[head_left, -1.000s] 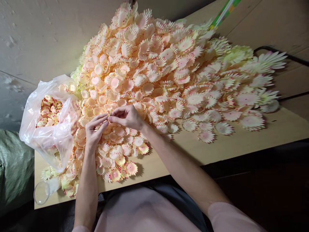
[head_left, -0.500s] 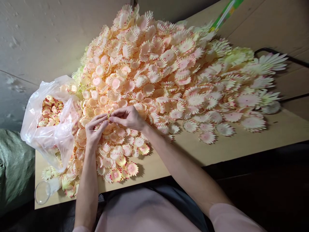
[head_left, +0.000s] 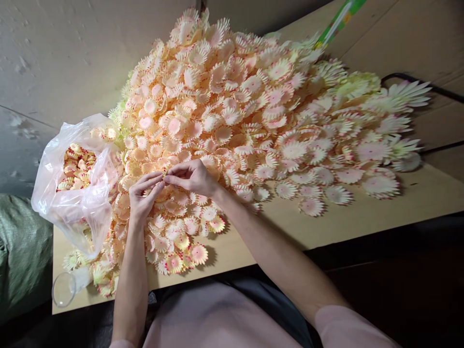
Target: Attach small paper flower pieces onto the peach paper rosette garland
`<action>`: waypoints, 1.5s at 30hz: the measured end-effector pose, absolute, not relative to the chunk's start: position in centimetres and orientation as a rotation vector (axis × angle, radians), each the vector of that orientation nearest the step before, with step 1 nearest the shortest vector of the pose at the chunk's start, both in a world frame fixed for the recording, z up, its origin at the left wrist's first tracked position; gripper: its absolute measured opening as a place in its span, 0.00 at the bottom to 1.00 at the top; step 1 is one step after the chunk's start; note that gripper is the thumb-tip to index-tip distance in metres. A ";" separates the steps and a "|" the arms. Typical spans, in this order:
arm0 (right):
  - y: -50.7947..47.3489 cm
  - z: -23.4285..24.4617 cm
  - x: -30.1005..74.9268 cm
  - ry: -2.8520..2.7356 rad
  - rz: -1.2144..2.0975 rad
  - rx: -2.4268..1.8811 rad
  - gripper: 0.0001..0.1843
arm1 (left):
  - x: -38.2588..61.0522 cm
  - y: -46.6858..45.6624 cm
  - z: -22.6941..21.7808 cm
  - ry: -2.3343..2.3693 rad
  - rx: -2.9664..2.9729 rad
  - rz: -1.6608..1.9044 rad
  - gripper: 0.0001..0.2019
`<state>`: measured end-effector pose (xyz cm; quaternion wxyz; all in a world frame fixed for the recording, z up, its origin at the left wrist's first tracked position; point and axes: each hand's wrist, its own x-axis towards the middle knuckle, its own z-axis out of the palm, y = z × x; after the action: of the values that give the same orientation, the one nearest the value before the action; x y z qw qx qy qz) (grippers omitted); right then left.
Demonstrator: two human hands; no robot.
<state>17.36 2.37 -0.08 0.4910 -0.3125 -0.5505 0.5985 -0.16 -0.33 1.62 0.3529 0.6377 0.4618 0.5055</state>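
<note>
My left hand [head_left: 143,193] and my right hand [head_left: 192,177] meet fingertip to fingertip over a big heap of artificial flower petals [head_left: 217,96]. Pinched between them is a small yellow and red petal piece [head_left: 165,171], mostly covered by the fingers. Both hands are closed on it, thumbs against forefingers. The heaped petal pieces are round, pale cream and pink, with fringed edges tipped in red. Below my hands, several looser petal discs [head_left: 198,254] lie near the table's front edge.
To the left, a translucent plastic bag [head_left: 47,193] holds small curled yellow and red pieces [head_left: 78,166]. A clear cup [head_left: 64,289] lies at the front left corner of the table [head_left: 290,232]. A green sack [head_left: 23,256] stands beside it. A green strip [head_left: 340,21] rises behind the heap.
Both hands stay together at nearly the same spot, with only a slight shift of the fingers around the small piece. The heap and bag look unchanged.
</note>
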 end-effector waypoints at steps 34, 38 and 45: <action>2.4 0.2 17.2 -1.379 1.354 -0.819 0.09 | -0.2 0.0 1.0 1.202 1.719 1.282 0.08; 2.2 0.4 17.3 -1.381 1.387 -0.810 0.10 | -0.3 0.0 1.2 1.204 1.734 1.279 0.10; 2.3 0.1 17.4 -1.350 1.422 -0.759 0.13 | -0.5 -0.1 1.3 1.155 1.813 1.253 0.11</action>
<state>17.37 2.29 0.12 0.4963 -0.3135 -0.5574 0.5871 -0.47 -0.11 1.34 0.3210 0.6900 0.4398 0.4769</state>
